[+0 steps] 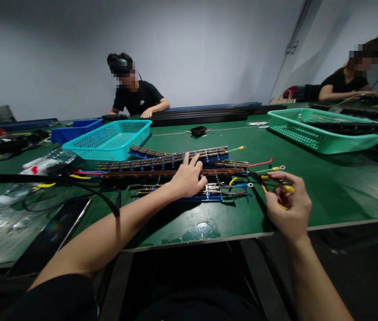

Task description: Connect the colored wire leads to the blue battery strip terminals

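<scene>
Your right hand [287,207] is closest to you, its fingers closed around small yellow-handled pliers [277,185] held just above the near edge of the green-topped bench [336,191], the dark tip pointing left toward a cluster of coloured wires with ring terminals [242,183]. A little farther in, your left hand [187,178] lies palm down on a pile of long blue terminal strips with brass-coloured contacts [165,162], fingers spread and flat, gripping nothing. The strips lie in loose, overlapping rows across the middle of the bench, with red, yellow, green and blue wires trailing from their right ends. To your left, a dark flat phone-like slab [51,234] rests near the bench edge, and black cables [75,187] loop over the surface beside it. Beyond the strips stands a turquoise plastic mesh basket [108,140], with a blue plastic bin [75,129] just behind it. Well to the right sits a second, green plastic mesh basket [319,129]. A small black box [198,131] lies alone farther back. At the far side, a person in a black T-shirt [137,98] leans on the bench, and another person in black [343,84] sits at far right.
</scene>
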The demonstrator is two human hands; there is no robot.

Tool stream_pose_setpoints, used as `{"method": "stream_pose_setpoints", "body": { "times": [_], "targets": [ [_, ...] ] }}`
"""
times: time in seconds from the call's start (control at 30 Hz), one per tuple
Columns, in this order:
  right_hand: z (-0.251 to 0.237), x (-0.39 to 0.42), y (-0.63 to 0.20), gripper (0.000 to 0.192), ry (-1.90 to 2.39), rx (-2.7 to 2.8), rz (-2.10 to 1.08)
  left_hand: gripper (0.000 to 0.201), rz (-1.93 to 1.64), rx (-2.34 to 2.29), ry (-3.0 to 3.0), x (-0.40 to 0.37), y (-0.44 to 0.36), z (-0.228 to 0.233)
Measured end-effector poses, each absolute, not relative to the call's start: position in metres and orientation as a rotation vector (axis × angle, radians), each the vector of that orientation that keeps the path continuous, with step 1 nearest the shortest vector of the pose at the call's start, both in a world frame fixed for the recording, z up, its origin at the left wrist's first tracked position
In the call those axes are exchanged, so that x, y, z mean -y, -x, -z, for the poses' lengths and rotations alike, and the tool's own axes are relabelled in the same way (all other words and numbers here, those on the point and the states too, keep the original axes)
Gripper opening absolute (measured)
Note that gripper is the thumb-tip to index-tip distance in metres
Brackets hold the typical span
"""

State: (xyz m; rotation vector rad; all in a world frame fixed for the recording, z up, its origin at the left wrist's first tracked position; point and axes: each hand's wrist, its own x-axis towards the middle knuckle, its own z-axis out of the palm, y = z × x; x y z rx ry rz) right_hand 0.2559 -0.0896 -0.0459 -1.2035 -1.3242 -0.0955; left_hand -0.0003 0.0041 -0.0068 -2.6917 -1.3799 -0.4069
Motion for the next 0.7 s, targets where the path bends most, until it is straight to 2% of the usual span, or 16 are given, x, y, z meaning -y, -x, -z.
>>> {"method": "stream_pose_setpoints", "body": {
  "times": [0.17,0.33,0.5,0.57,0.7],
  "targets": [
    [0.049,0.091,-0.259,0.027,1.24,1.395,0.262,0.028,0.381,1.385,2.683,-0.003,0.0,0.005],
    [0.051,0.095,-0.255,0.035,1.227,1.475,0.15,0.026,0.418,1.374,2.686,-0.002,0.001,0.004],
    [0.053,0.107,-0.235,0.047,1.106,1.258,0.102,0.027,0.426,1.379,2.697,-0.003,0.001,0.006],
    [0.055,0.117,-0.224,0.048,0.989,1.193,0.115,0.028,0.432,1.387,2.696,-0.003,0.001,0.006],
    [0.053,0.145,-0.211,0.041,0.926,1.189,-0.121,0.028,0.419,1.391,2.705,-0.003,0.001,0.006]
  ]
}}
